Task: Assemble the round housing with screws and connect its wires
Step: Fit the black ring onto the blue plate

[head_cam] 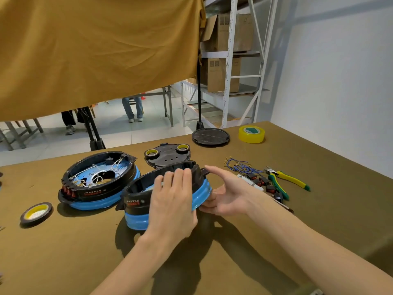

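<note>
An olive-brown table (pixel 319 209) is carrying everything. A wired black-and-blue housing (pixel 100 179) is sitting on it as the landmark. A tape roll (pixel 36 212) is lying left of the wired housing; a black plate (pixel 168 156) and round grille (pixel 210 136) are lying beyond it; yellow tape (pixel 252 134), blue wires (pixel 240 166) and pliers (pixel 287 180) are lying far right.

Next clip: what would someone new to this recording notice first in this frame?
Both hands hold a round black housing with a blue band, tilted up off the table at centre: the left hand lies over its rim, the right hand cups its far side. A second, similar housing full of white wires sits to its left. Behind, a large mustard-yellow cloth hangs across the upper left.
</note>
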### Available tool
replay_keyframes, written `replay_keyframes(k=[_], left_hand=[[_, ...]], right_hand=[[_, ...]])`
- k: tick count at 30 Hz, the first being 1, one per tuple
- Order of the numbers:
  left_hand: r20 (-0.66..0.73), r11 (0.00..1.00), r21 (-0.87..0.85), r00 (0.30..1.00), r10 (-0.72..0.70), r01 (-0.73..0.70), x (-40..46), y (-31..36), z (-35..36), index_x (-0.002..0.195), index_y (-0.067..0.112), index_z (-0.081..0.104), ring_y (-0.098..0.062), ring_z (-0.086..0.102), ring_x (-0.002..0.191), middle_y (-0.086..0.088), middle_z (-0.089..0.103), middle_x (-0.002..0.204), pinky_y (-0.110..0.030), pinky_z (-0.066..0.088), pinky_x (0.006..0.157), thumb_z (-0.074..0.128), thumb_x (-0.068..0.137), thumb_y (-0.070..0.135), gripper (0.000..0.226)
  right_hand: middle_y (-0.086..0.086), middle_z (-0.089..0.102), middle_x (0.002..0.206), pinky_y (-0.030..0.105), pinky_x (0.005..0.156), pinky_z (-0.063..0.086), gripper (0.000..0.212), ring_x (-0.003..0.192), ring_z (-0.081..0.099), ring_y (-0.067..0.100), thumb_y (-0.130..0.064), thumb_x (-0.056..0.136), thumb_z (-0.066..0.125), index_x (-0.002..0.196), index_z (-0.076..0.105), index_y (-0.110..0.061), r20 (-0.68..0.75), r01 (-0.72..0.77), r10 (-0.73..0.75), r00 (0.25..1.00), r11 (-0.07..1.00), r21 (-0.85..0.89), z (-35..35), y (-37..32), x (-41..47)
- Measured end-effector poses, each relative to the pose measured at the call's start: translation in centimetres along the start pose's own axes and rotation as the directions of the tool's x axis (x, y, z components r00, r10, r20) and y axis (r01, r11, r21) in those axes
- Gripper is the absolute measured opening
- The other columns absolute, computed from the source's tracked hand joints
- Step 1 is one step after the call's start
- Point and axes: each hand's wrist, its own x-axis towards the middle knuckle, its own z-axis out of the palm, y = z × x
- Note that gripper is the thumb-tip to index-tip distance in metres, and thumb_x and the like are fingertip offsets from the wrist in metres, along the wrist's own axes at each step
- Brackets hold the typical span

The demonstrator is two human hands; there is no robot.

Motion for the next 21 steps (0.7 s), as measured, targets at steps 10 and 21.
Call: replay_keyframes(k=[10,21], left_hand=[[-0.003,0.991,0.103,0.996,0.086,-0.086,2.6,-4.2,-4.0,0.128,0.012,0.055,-0.029,0.046,0.112,-0.011,0.052,0.123,-0.044,0.046,0.099,0.088,0.06,0.035,0.079],[0.003,0.996,-0.081,0.999,-0.043,0.043,5.4,-7.6,-5.9,0.118,0.013,0.053,-0.022,0.041,0.101,-0.004,0.045,0.112,-0.036,0.042,0.091,0.072,0.076,0.03,0.049]], right_hand=[[0.021,0.075,0.113,0.045,0.077,0.063,0.069,0.095,0.076,0.036,-0.022,0.077,0.082,0.133,0.047,-0.004,0.023,0.078,-0.083,0.996,0.983,0.165,3.2,-0.1,-0.4],[0.012,0.077,0.111,0.041,0.079,0.062,0.049,0.098,0.077,0.024,-0.047,0.095,0.065,0.119,0.072,-0.005,0.086,0.342,-0.332,0.939,0.885,-0.315,3.8,-2.0,-2.0]])
